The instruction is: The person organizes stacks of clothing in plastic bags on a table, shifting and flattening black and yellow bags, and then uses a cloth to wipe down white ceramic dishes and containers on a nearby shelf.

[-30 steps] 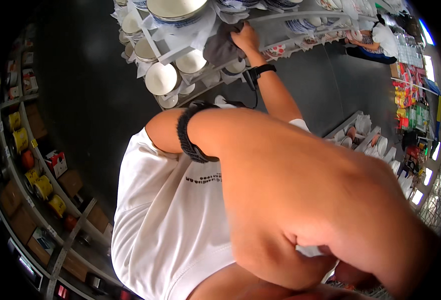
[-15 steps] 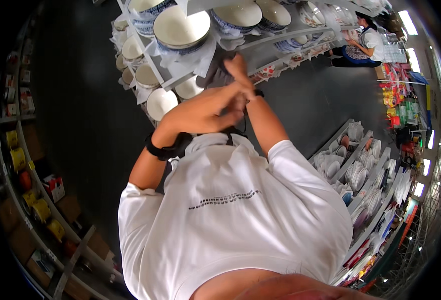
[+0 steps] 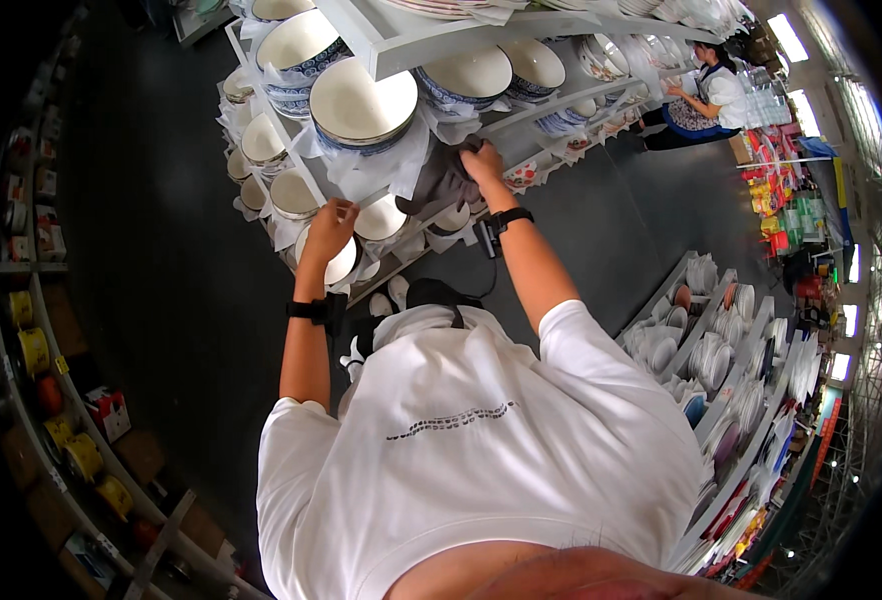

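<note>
My right hand (image 3: 483, 166) grips a dark grey-brown cloth (image 3: 439, 182), which hangs at the front edge of a grey shelf (image 3: 393, 56). Beside the cloth, a large white bowl (image 3: 363, 102) with a blue patterned outside rests on white wrapping paper (image 3: 386, 168). My left hand (image 3: 329, 232) is at the shelf's front corner, thumb and fingers pinched together close to the paper. Whether anything is between those fingertips is too small to tell. Below that hand, partly covered by it, sits a white bowl (image 3: 341, 262) on the lower level.
More blue-and-white bowls (image 3: 469, 76) stand along the shelf. To the right is a rack of stacked plates (image 3: 711, 350); to the left, a shelf with yellow rolls (image 3: 33, 348). Another person (image 3: 706, 100) sits at the far right. Dark floor (image 3: 171, 250) shows between.
My hands were crossed over each other and have come apart. The left has moved left and up to the shelf corner; the right is now on the cloth, beside the big bowl.
</note>
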The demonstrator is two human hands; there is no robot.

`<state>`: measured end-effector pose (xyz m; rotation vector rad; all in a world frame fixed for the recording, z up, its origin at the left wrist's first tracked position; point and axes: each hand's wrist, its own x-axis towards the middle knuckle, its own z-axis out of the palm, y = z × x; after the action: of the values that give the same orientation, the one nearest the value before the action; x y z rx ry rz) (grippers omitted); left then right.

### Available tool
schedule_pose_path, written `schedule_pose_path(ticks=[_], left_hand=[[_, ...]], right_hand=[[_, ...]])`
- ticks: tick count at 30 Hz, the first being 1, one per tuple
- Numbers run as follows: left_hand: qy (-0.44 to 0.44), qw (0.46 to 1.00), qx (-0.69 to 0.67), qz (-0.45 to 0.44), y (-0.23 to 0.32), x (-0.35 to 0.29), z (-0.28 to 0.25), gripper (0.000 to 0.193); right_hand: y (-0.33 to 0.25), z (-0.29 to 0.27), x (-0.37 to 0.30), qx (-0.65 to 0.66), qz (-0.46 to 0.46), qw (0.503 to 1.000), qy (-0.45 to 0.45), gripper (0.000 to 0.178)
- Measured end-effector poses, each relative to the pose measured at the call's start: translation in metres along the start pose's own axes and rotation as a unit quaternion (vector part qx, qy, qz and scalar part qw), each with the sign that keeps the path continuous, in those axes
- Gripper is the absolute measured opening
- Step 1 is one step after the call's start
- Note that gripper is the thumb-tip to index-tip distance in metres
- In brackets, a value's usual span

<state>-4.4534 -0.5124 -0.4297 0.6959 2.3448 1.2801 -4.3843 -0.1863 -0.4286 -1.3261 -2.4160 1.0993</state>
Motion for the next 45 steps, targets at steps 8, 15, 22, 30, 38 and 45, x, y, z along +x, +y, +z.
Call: schedule_pose_path(ticks=[8,15,22,30,38,45], left_hand=[[0.144,0.987,0.003,-0.069,0.007,0.016,-0.007,0.026],[0.177,0.975,0.132,-0.041,-0.013,0.011,-0.008,0.047],[0.183,0.941,-0.182,-0.217,-0.034,0.011,-0.006,0.07],[0.13,0.922,-0.257,-0.26,-0.027,0.01,-0.017,0.063],[0.132,0.921,-0.245,-0.274,-0.018,0.006,-0.019,0.052],[0.156,0.906,-0.285,-0.272,-0.027,0.002,-0.011,0.063]], right_hand=[[0.049,-0.001,0.064,0.185,0.029,0.982,-0.019,0.043],[0.077,-0.032,0.123,0.186,0.064,0.978,0.076,0.049],[0.078,-0.054,0.129,0.312,0.129,0.941,0.017,0.046],[0.077,-0.014,0.073,0.356,0.111,0.928,-0.013,0.038],[0.014,0.027,-0.018,0.322,0.031,0.936,-0.137,0.035],[0.024,0.01,0.006,0.304,0.016,0.941,-0.146,0.028]])
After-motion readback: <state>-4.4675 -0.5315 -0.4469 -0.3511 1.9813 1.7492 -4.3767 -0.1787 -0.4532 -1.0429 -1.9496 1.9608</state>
